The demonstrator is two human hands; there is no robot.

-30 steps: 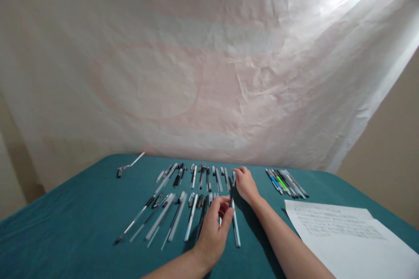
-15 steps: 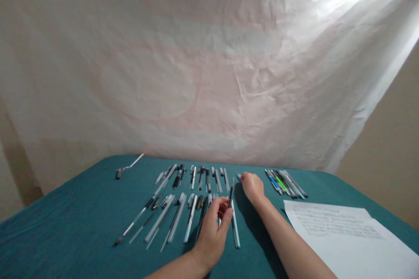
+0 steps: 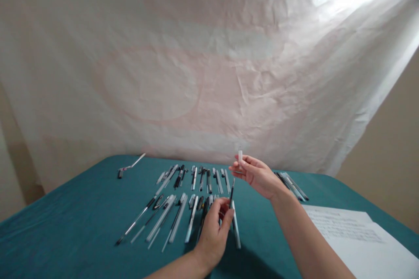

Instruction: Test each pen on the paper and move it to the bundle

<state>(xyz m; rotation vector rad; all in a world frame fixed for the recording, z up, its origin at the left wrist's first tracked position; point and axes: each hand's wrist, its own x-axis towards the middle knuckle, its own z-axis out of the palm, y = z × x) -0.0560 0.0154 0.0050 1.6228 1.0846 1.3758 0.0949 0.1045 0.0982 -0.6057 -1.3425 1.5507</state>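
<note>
My left hand [image 3: 214,231] pinches a slim dark pen refill [image 3: 231,194] between thumb and fingers, its thin tip pointing up. Its lower end is hidden by the hand. Higher and further right, my right hand [image 3: 258,174] holds a small whitish, clear pen cap [image 3: 240,156] upright between thumb and fingertips, above the table. Just beside my left hand, a pale pen barrel [image 3: 236,229] lies on the green cloth. Several pens, barrels, caps and refills lie left of it in a front row, such as a clear barrel [image 3: 178,218], partly covered by my left hand.
A back row of pens and caps [image 3: 218,182] lies beyond the front row. At right, a pen bundle [image 3: 293,186] is partly hidden by my right arm, with written paper sheets [image 3: 369,244] nearer. A bent white item [image 3: 132,165] lies far left. A pale sheet [image 3: 196,74] hangs behind.
My right hand has risen from the table and turned, now with the cap showing in its fingers. My left hand stays nearly in place with the refill.
</note>
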